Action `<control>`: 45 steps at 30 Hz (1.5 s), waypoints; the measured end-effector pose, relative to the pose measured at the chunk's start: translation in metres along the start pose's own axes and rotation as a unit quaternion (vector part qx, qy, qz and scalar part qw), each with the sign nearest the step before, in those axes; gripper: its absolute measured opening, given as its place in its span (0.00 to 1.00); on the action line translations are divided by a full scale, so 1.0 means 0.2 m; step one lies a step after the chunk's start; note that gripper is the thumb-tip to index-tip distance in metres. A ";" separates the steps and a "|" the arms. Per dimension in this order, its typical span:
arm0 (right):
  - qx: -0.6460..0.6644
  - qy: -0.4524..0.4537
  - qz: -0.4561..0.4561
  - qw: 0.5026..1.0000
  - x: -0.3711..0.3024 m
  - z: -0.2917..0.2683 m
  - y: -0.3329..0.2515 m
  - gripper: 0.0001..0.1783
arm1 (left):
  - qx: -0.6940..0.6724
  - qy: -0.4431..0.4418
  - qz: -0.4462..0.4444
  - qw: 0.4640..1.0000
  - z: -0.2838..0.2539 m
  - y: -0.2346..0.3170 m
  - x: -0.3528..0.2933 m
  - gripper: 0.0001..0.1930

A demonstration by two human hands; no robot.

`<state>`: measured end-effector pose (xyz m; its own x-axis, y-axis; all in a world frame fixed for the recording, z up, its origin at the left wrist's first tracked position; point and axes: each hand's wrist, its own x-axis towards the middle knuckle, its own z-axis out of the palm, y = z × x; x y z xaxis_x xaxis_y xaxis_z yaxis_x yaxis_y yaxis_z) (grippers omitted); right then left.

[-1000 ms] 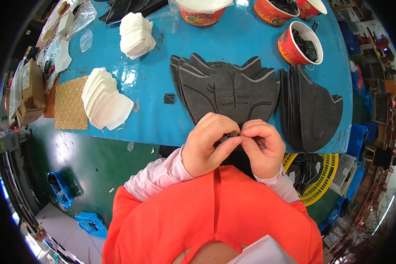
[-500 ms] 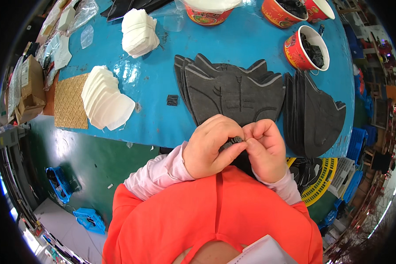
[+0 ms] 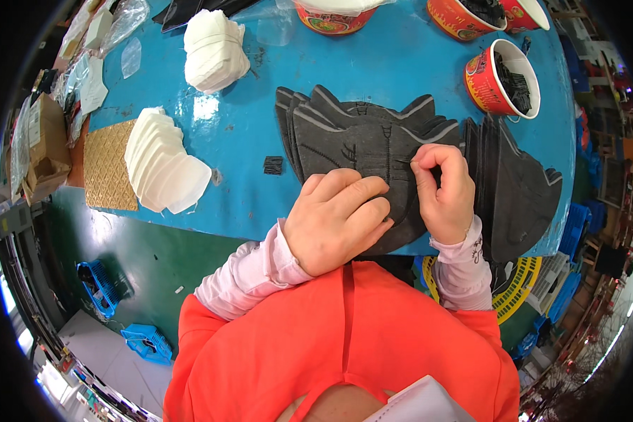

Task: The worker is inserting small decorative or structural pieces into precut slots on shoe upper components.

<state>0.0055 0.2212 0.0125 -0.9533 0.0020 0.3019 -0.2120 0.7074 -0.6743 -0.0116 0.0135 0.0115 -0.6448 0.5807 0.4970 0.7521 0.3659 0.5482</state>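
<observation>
A stack of dark grey padded fabric pieces (image 3: pixel 330 137), with peaked upper edges and stitched lines, lies on the blue table in front of me. My left hand (image 3: pixel 341 219) rests over its lower left part, back upward and fingers curled. Those fingers now hide the bundle of small black strips seen in them a moment ago. Over the right part of the stack, my right hand (image 3: pixel 443 188) pinches thumb against forefinger beside a stitched line. Whatever is between those fingertips is too small to make out. A small patch of black strips (image 3: pixel 273 165) lies to the left.
A second dark stack (image 3: pixel 517 197) stands close by at the right. Red paper tubs (image 3: pixel 482 84), some with black strips inside, line the far right. White cup-shaped pieces (image 3: pixel 163 165) fan out near a gold board (image 3: pixel 109 169). A white bundle (image 3: pixel 214 53) sits farther back.
My hands have parted. The right hand has moved up and right onto the fabric stack; the left has turned its back upward, covering the black strips that showed in it.
</observation>
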 end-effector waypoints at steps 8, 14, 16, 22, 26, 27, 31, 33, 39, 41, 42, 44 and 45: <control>-0.044 -0.003 0.010 0.999 0.03 0.01 -0.01 0.11 | 0.092 -0.027 0.028 0.995 0.04 0.00 0.08 0.16; -0.029 -0.003 0.012 1.000 0.02 -0.01 -0.03 0.11 | 0.121 -0.048 0.042 0.991 0.08 -0.01 0.09 0.14; -0.059 0.034 -0.012 0.998 -0.01 -0.02 -0.02 0.14 | 0.123 -0.049 0.040 0.990 0.08 -0.01 0.10 0.13; -0.137 0.052 -0.107 0.983 -0.03 0.01 0.00 0.21 | 0.143 -0.025 0.040 0.989 0.10 -0.01 0.09 0.13; 0.006 0.081 0.029 0.996 -0.07 -0.02 -0.04 0.16 | 0.078 0.012 0.049 0.996 0.05 -0.01 0.10 0.12; 0.022 0.110 0.033 0.993 -0.11 -0.04 -0.07 0.13 | 0.039 0.046 0.063 0.996 0.04 0.00 0.09 0.12; 0.436 0.001 0.123 0.891 -0.24 -0.03 -0.23 0.15 | -0.159 0.094 -0.057 0.981 -0.01 0.07 -0.01 0.14; 0.413 -0.012 0.132 0.901 -0.27 0.01 -0.27 0.14 | -0.173 0.084 -0.063 0.979 0.00 0.08 -0.05 0.12; 0.426 -0.007 0.114 0.897 -0.29 0.05 -0.30 0.13 | -0.201 0.100 -0.081 0.971 0.01 0.08 -0.10 0.10; 0.453 -0.013 0.120 0.883 -0.28 0.03 -0.32 0.13 | -0.225 0.090 -0.049 0.969 -0.01 0.06 -0.10 0.10; 0.503 -0.038 0.183 0.844 -0.28 0.02 -0.32 0.13 | -0.225 0.090 -0.050 0.969 -0.02 0.06 -0.10 0.10; 0.549 -0.064 0.244 0.797 -0.27 0.00 -0.31 0.14 | -0.239 0.066 -0.027 0.968 -0.04 0.05 -0.09 0.11; 0.599 -0.099 0.267 0.748 -0.26 -0.01 -0.28 0.13 | -0.239 0.066 -0.028 0.968 -0.05 0.04 -0.08 0.11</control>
<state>0.0676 0.1817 0.0360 -0.9590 -0.1302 -0.2516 0.2827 -0.4988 -0.8193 0.0041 -0.0005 0.0149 -0.7186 0.4605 0.5210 0.5858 -0.0030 0.8105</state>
